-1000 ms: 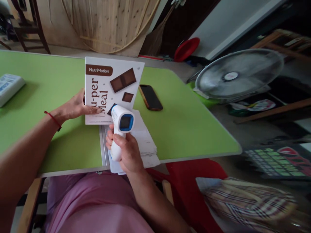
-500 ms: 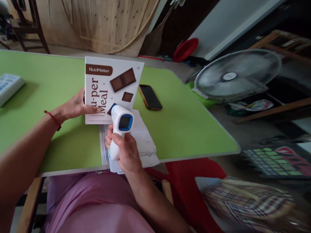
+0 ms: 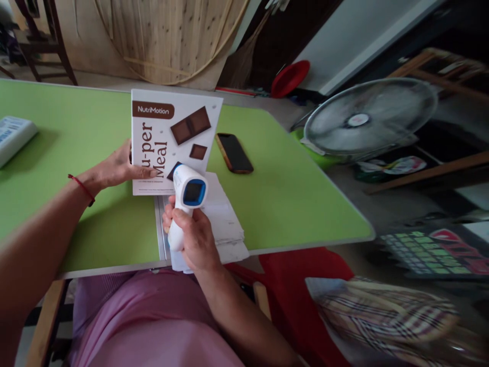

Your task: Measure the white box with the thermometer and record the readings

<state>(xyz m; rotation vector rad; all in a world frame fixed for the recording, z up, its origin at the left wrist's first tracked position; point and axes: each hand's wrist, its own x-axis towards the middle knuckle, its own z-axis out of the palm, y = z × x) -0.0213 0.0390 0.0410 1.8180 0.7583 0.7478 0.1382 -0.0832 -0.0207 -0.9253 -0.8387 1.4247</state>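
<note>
My left hand (image 3: 121, 164) grips the lower left side of a white meal box (image 3: 153, 133) printed with chocolate pieces, its thumb across the front. The box is upright, its front facing me. In my right hand (image 3: 194, 232) is a white infrared thermometer (image 3: 177, 232), held by its handle; the blue-framed screen (image 3: 194, 192) faces me and looks dark. The thermometer's head overlaps the lower front of the box in view; whether they touch I cannot tell. Under my right hand lies a stack of white papers (image 3: 225, 219) at the table's near edge.
A phone (image 3: 235, 153) lies on the green table (image 3: 290, 204) right of the box. At the far left sits a white box-shaped item (image 3: 15, 137). Beyond the table's right side stands a fan (image 3: 367, 117); a red chair (image 3: 294, 290) bears a plaid bag (image 3: 389, 311).
The whole view has shifted slightly. Both hands keep their holds on the box and the thermometer, with hardly any movement between them.
</note>
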